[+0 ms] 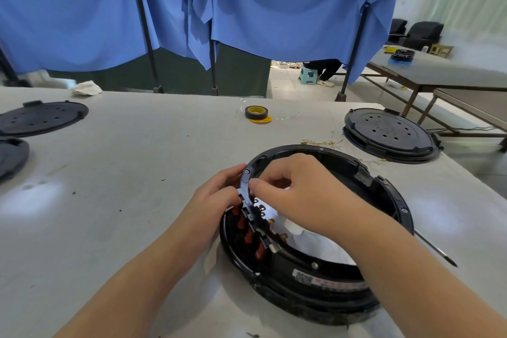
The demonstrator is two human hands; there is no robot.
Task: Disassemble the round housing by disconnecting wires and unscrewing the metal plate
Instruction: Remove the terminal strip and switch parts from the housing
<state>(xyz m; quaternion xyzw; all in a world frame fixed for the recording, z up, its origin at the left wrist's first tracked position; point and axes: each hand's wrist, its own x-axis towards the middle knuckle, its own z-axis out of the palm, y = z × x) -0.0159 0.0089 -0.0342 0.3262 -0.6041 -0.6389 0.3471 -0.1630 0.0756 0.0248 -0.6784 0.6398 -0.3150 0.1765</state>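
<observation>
At the housing rim [245,186] — right hand [296,189] pinching, left hand [216,195] gripping

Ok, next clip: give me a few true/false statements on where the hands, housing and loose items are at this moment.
1. Both hands work at the left rim of the round housing. True: left hand, right hand.
2. The tape roll lies inside the housing. False: it sits on the table, beyond it.
3. Red connectors show inside the housing. True.
4. The right hand holds the screwdriver. False: it lies on the table, right of the housing.
</observation>
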